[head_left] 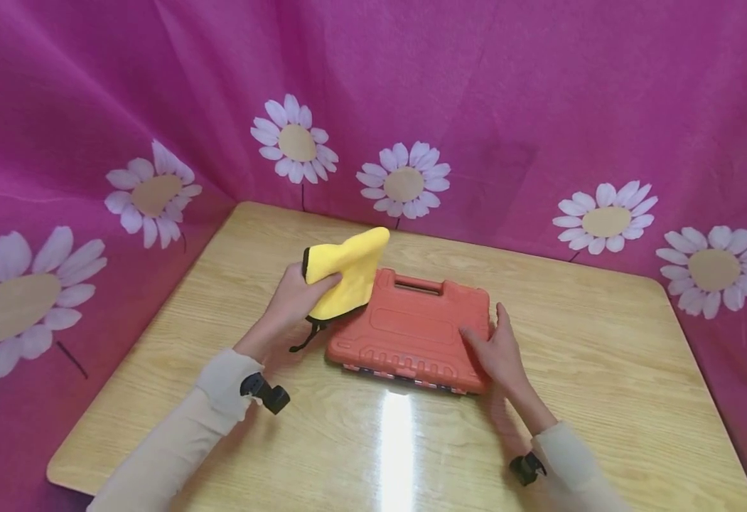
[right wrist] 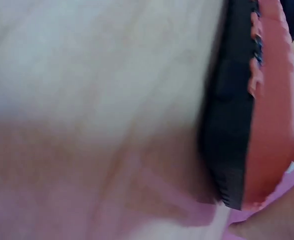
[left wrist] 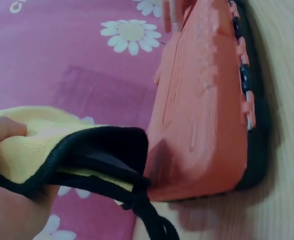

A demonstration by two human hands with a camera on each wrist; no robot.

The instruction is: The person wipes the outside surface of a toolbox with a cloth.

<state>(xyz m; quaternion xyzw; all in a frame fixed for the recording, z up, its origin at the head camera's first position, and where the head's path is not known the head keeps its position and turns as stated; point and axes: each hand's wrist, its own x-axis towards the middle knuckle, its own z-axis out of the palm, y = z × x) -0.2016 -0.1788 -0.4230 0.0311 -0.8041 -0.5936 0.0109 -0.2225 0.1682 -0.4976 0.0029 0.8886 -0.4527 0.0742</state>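
A folded yellow cloth with black edging and a dangling black loop is held in my left hand, thumb on its near face. It is raised over the left side of a closed orange-red plastic case. In the left wrist view the black-edged folds hang beside the case's corner. The case lies flat with its handle away from me; its black lower half shows in the right wrist view. My right hand is at the case's right edge, thumb over the lid and fingers extended along the side.
The wooden table carries the case and shows a bright light reflection in front of it. A magenta curtain printed with white daisies hangs along the table's back and sides. Each wrist wears a black strap mount.
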